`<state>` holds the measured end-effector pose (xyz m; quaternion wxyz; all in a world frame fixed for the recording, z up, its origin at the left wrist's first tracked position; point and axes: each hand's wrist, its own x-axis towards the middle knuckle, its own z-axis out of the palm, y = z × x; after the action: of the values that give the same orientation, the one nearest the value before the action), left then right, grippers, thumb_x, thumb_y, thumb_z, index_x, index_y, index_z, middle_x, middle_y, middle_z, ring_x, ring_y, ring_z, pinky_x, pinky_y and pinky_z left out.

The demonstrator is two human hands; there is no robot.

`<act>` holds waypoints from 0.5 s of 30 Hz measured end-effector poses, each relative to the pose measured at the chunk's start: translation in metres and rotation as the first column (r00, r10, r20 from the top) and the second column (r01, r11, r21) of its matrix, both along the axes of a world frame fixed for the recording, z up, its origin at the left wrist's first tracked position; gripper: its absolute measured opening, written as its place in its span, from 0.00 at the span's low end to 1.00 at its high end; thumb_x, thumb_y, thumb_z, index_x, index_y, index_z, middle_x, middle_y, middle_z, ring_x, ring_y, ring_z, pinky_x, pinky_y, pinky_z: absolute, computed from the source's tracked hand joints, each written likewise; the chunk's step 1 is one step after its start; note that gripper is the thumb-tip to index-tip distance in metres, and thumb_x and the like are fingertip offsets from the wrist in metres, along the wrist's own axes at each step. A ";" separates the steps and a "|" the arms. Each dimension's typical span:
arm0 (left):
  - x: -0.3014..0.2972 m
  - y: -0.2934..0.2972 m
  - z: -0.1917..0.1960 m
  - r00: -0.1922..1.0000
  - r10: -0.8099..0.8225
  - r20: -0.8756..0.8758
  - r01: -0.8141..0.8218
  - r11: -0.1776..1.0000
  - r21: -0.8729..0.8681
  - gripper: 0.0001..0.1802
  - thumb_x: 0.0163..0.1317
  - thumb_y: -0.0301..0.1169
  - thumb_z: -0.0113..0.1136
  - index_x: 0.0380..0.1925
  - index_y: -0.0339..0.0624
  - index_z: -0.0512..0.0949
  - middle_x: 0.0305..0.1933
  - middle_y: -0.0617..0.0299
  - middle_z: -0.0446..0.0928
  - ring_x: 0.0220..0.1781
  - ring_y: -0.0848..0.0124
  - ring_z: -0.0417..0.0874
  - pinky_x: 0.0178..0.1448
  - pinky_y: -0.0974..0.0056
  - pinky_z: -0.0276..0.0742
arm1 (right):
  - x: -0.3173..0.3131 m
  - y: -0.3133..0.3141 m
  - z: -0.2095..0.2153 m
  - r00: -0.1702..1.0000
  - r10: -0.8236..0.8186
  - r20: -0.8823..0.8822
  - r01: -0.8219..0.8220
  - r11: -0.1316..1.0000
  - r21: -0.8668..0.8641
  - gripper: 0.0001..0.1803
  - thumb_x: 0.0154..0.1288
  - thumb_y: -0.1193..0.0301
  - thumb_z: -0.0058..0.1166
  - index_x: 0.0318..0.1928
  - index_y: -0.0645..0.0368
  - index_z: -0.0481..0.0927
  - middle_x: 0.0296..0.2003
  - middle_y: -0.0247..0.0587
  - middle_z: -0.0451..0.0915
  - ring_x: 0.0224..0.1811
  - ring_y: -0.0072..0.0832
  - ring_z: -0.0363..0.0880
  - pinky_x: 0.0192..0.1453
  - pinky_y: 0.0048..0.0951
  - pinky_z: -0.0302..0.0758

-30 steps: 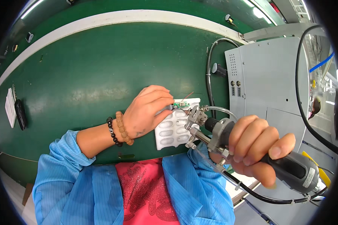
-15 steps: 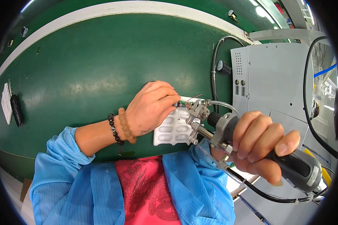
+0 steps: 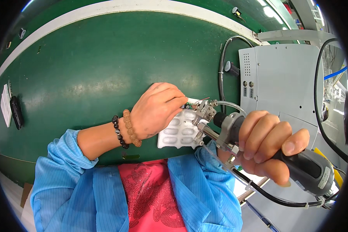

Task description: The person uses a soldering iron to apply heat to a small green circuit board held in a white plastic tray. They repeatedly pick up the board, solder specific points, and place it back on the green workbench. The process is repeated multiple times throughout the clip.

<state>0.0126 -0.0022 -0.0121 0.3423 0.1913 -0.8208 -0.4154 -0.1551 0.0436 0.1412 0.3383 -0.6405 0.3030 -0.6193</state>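
My left hand [image 3: 156, 109] pinches a small green circuit board [image 3: 190, 104] with thin wires, holding it over a white moulded tray [image 3: 178, 131] with oval pockets on the green table [image 3: 85, 69]. My right hand [image 3: 267, 145] grips the black handle of a soldering tool [image 3: 236, 131]. Its metal tip and feed tube sit right at the small board. Two bead bracelets [image 3: 123, 126] circle my left wrist.
A grey control box [image 3: 282, 81] with knobs stands at the right, with black cables looping behind and beside it. A black device [image 3: 16, 112] and a white label [image 3: 5, 104] lie at the table's far left. A white strip runs along the table's far edge.
Both hands have stayed together at the tray, shifting only slightly. The tool tip remains at the small board.
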 end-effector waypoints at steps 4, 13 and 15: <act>0.001 0.001 -0.001 1.000 0.011 0.006 -0.011 1.000 -0.011 0.16 0.51 0.24 0.68 0.42 0.38 0.81 0.45 0.57 0.81 0.51 0.57 0.80 0.56 0.55 0.74 | -0.001 -0.006 0.002 0.998 0.051 -0.040 -0.049 0.998 0.044 0.21 0.68 0.55 0.60 0.45 0.55 0.67 0.22 0.27 0.71 0.18 0.17 0.70 0.22 0.19 0.69; 0.001 0.003 -0.001 1.000 -0.001 -0.005 0.001 1.000 -0.006 0.17 0.51 0.25 0.69 0.42 0.37 0.81 0.44 0.56 0.81 0.50 0.57 0.81 0.56 0.55 0.76 | 0.006 -0.012 0.005 0.996 0.050 -0.068 -0.042 0.993 0.108 0.20 0.68 0.57 0.61 0.45 0.54 0.65 0.22 0.27 0.70 0.17 0.19 0.69 0.22 0.21 0.67; 0.004 0.002 -0.001 1.000 0.007 0.006 -0.007 1.000 -0.007 0.17 0.50 0.25 0.69 0.42 0.37 0.81 0.44 0.56 0.81 0.49 0.56 0.81 0.56 0.55 0.76 | 0.005 -0.009 0.002 0.998 0.060 -0.004 -0.060 0.995 0.082 0.22 0.67 0.57 0.62 0.45 0.55 0.65 0.22 0.30 0.71 0.18 0.21 0.70 0.22 0.25 0.69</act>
<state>0.0162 -0.0007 -0.0134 0.3419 0.1941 -0.8227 -0.4105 -0.1502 0.0343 0.1436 0.3818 -0.6369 0.3098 -0.5938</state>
